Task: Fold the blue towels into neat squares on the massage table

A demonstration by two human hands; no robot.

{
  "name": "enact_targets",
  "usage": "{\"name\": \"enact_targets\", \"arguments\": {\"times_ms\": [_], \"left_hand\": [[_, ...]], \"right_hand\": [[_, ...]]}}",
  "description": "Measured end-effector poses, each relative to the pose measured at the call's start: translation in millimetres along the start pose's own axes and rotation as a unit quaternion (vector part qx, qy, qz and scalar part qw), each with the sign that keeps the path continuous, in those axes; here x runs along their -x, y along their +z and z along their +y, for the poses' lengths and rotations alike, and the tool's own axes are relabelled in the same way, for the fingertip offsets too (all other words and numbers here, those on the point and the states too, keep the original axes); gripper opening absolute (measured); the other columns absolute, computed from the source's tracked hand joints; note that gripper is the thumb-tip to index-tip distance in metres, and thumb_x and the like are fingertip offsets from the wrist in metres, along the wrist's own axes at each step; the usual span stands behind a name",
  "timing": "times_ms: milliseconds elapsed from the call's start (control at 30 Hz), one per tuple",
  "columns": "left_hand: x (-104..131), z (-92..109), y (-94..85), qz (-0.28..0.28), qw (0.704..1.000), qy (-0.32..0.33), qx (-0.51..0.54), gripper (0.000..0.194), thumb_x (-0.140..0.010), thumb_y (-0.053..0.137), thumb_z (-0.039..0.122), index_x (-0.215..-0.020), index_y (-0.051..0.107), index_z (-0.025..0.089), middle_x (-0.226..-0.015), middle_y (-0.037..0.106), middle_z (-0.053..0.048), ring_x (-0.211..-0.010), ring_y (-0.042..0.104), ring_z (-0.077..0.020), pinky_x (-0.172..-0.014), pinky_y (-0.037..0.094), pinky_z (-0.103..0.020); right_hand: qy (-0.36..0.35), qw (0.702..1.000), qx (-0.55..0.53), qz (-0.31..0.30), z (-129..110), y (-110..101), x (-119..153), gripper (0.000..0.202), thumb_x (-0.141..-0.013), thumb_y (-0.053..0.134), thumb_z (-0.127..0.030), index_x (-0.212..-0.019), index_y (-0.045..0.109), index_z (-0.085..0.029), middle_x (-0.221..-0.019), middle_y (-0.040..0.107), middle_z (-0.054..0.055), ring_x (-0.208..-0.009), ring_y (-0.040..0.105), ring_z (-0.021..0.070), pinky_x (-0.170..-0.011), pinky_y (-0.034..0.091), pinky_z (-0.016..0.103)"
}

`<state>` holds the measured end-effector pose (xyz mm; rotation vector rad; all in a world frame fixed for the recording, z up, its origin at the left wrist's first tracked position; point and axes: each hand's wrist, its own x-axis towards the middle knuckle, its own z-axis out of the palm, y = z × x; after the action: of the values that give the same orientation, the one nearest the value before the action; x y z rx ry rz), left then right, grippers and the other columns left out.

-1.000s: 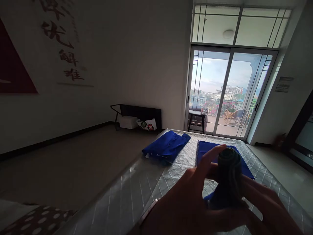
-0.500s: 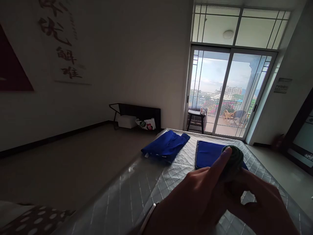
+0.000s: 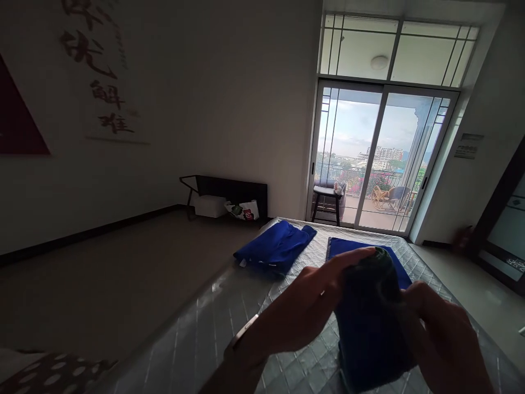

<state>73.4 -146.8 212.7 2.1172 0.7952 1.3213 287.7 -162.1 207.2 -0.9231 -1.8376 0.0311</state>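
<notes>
My left hand (image 3: 303, 306), with a band on its wrist, grips the left upper side of a dark blue cloth piece (image 3: 373, 328) with a dark greenish top. My right hand (image 3: 447, 328) has its fingers closed on the right side of that cloth. The cloth hangs between both hands above the bed-like surface; its exact kind is too dark to make out. Behind it lies a flat blue folded cloth (image 3: 338, 246), partly hidden by the hands. Farther left rests a crumpled blue garment (image 3: 279, 246) with small white tags.
A silver quilted cover (image 3: 197, 328) spreads beneath everything. A low black bench (image 3: 229, 189) with a white box (image 3: 210, 206) and a printed bag stands by the wall. Polka-dot fabric (image 3: 53, 372) sits at lower left. Sliding glass doors (image 3: 369, 158) are at the back.
My hands have moved apart, and the small rolled dark bundle now shows as a longer blue cloth hanging down between them. The view has shifted slightly.
</notes>
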Motion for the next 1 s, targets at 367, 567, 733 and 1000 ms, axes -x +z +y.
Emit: {"name": "enact_targets", "arguments": {"times_ms": [367, 567, 733, 1000], "left_hand": [[-5, 2, 6.3, 0.005, 0.999, -0.054, 0.006, 0.043, -0.102, 0.046, 0.045, -0.14, 0.056, 0.028, -0.078, 0.067, 0.0, -0.065, 0.057, -0.0134, -0.055, 0.044, -0.023], [-9, 0, 11.7, 0.031, 0.994, -0.081, 0.067, 0.039, -0.096, 0.056, 0.046, -0.129, 0.063, 0.027, -0.075, 0.068, 0.0, -0.059, 0.057, -0.0123, -0.051, 0.043, -0.021], [-15, 0, 11.2, 0.141, 0.987, -0.078, 0.015, 0.028, -0.094, 0.057, 0.045, -0.104, 0.074, 0.025, -0.07, 0.068, 0.001, -0.056, 0.057, -0.0118, -0.047, 0.04, -0.02], [-26, -16, -17.0, 0.32, 0.945, -0.066, -0.029, 0.027, -0.09, 0.059, 0.044, -0.094, 0.074, 0.022, -0.084, 0.072, -0.001, -0.067, 0.063, -0.013, -0.054, 0.045, -0.02]], "right_hand": [[0.067, 0.996, -0.06, 0.015, -3, 2, -5, 0.035, -0.096, 0.051, -0.053, -0.079, 0.063, -0.024, -0.046, 0.048, -0.007, -0.04, 0.041, 0.0088, -0.039, 0.032, 0.02], [0.12, 0.983, -0.141, 0.007, -5, 7, -4, 0.041, -0.096, 0.047, -0.059, -0.075, 0.056, -0.024, -0.048, 0.04, -0.008, -0.041, 0.032, 0.0089, -0.037, 0.025, 0.022], [0.158, 0.972, -0.171, 0.027, -2, 8, -3, 0.041, -0.098, 0.044, -0.055, -0.069, 0.048, -0.025, -0.048, 0.035, -0.007, -0.042, 0.028, 0.0102, -0.039, 0.023, 0.024], [0.227, 0.949, -0.098, 0.195, -14, 1, -11, 0.037, -0.094, 0.053, -0.052, -0.069, 0.053, -0.026, -0.051, 0.041, -0.006, -0.045, 0.039, 0.0121, -0.042, 0.032, 0.025]]}}
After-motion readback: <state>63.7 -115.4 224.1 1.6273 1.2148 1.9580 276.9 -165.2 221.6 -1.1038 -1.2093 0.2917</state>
